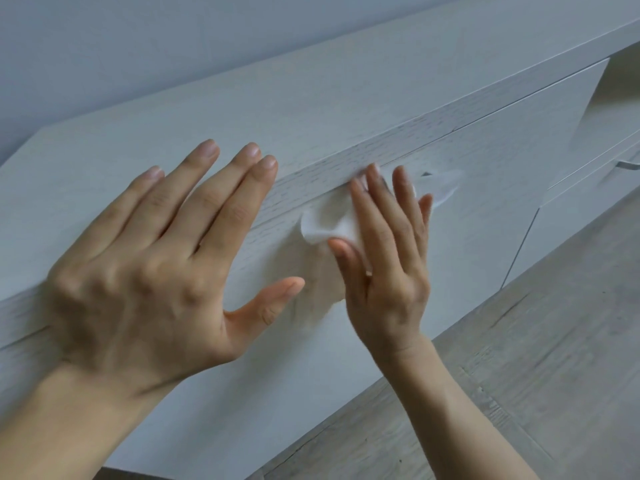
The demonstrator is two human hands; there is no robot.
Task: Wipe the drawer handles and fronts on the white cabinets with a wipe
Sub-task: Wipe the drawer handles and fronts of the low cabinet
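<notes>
A white wipe (329, 225) lies flat against the top drawer front (485, 188) of the white cabinet. My right hand (384, 258) presses it there with straight fingers, just under the cabinet's top edge. Part of the wipe sticks out left of the thumb and part beyond the fingertips. My left hand (156, 261) rests flat with spread fingers on the cabinet top (311, 98), its thumb hanging over the front edge. A metal handle (627, 165) shows on another drawer at the far right. The handle of the drawer under my right hand is not visible.
A pale grey-blue wall rises behind the cabinet. Grey wood-look flooring (519, 375) fills the lower right. A second cabinet section with drawers continues to the right past a vertical gap (519, 251).
</notes>
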